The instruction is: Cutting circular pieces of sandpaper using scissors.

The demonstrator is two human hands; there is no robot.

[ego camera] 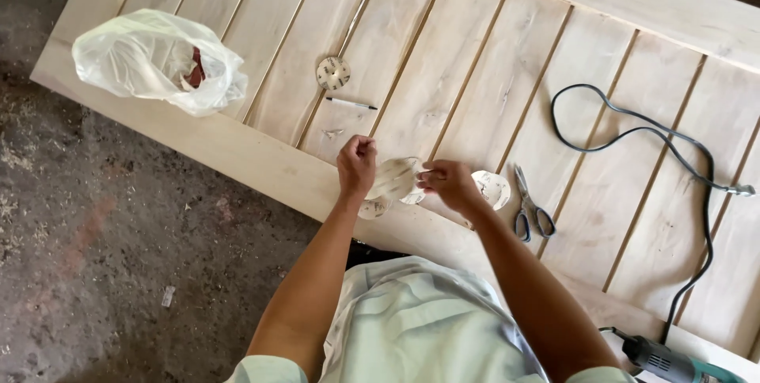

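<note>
A round pale sanding disc [393,178] is held between both hands above the near edge of a large slatted wooden panel [475,74]. My left hand [356,164] grips the disc's left side. My right hand [450,184] pinches its right edge. Two more discs lie just under the hands, one [373,209] below the left hand and one [492,188] beside the right wrist. A further round disc [333,72] and a white pen [351,103] lie on the panel beyond the hands.
Grey-handled scissors [531,207] lie right of my right hand. A black power cord [673,169] loops across the right of the panel to a power tool [673,361] at the bottom right. A white plastic bag [158,62] sits at the panel's left end. Dirt floor [119,256] lies left.
</note>
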